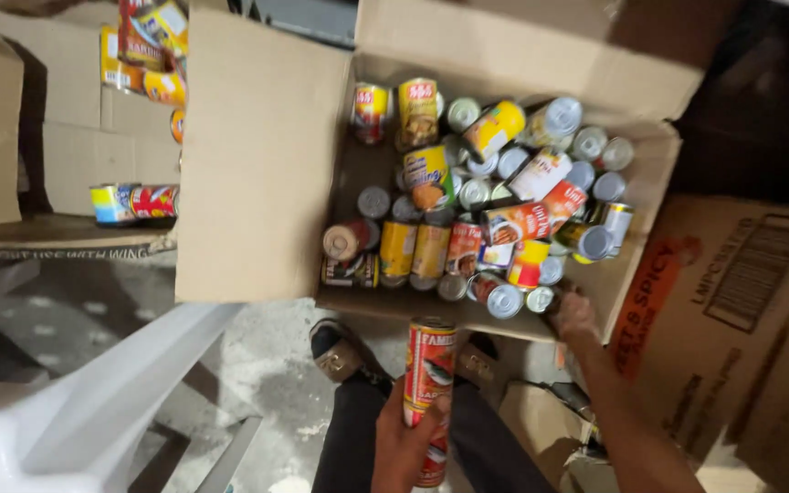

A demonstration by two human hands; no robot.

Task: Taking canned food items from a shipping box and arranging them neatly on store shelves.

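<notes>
- The left hand (404,447) is gripping a stack of red tins (428,393), fingers wrapped round the lower part; the stack is standing upright, low in the view, just in front of the open cardboard box (267,164) and above the person's dark trousers (358,438).
- The top tin in that stack is showing its rim and a red label with a fish picture; how many tins are stacked is hard to tell, probably two or three.
- The right hand (573,315) is reaching into the box's near right corner, fingers curled among the tins there; it seems to be closing on a small tin (541,298), but the blur is keeping me from telling whether it is actually holding it.
- The box is lying with its flaps folded out and is holding a loose heap of tins (486,183), some lying on their sides with yellow, red and white labels, others standing with silver tops up.
- Two sandalled feet (340,351) are resting on the grey floor just under the box's near edge.
- A white plastic chair (93,402) is standing at lower left.
- A printed carton (732,301) is sitting to the right, touching the box.
- More tins (134,203) are lying on cardboard at upper left, well apart from both hands.
</notes>
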